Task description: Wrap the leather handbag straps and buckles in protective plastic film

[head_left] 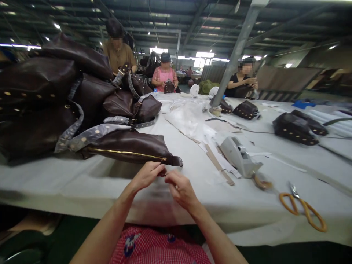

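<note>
A dark brown leather bag [132,143] lies on the table in front of me, its gold zipper [123,152] facing my side. The zipper's slider is near the right end, close to a leather tab with a metal ring [180,161]. My left hand [148,176] is closed in a pinch just below that end. Beside it, my right hand [180,189] is also closed, its fingertips meeting the left ones. Something small and dark shows between the fingertips, too small to name.
Brown bags [35,124] are piled high on the left. To the right are a tape dispenser [239,157], a tape roll [262,182], scissors [302,207] with orange handles and paper strips [217,161]. More bags [295,128] lie farther right. Several people work across the table; a pole [233,55] rises there.
</note>
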Demonstrator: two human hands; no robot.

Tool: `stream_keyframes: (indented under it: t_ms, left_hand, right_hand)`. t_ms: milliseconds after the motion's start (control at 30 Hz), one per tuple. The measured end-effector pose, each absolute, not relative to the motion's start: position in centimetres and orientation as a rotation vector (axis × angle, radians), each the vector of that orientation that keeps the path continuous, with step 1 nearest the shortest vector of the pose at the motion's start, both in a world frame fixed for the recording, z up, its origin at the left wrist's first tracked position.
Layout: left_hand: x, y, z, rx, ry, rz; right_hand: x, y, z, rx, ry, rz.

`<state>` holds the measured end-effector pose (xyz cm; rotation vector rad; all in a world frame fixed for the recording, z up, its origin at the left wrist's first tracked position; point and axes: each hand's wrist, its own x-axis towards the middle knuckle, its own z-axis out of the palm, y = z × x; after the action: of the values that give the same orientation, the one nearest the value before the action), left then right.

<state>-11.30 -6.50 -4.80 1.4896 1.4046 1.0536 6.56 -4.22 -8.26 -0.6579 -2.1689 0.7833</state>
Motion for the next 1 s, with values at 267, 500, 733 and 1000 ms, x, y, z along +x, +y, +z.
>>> stream_keyframes:
  t_ms: [267, 500, 733, 1000]
  left_hand:
    - [-11.3, -8.8, -8.6, 0.972, 1.006, 0.956]
    - [-10.0, -8.4, -11.7, 0.847, 1.294, 1.153]
    - [-10.7, -5.5, -10.2, 0.645, 1.274, 1.220]
    - [-8.6, -9.5, -9.8, 0.500, 1.105, 1.185]
  right_hand:
    - [7.0, -4.1, -8.6, -1.133, -2.046, 0.888]
    - [4.3, -3.2, -9.0, -1.616, -2.428, 0.306]
    - [3.0, -0.5, -8.1, -1.522, -2.342, 0.510]
    - [17.3, 0.7, -10.0, -1.421, -2.455, 0.181]
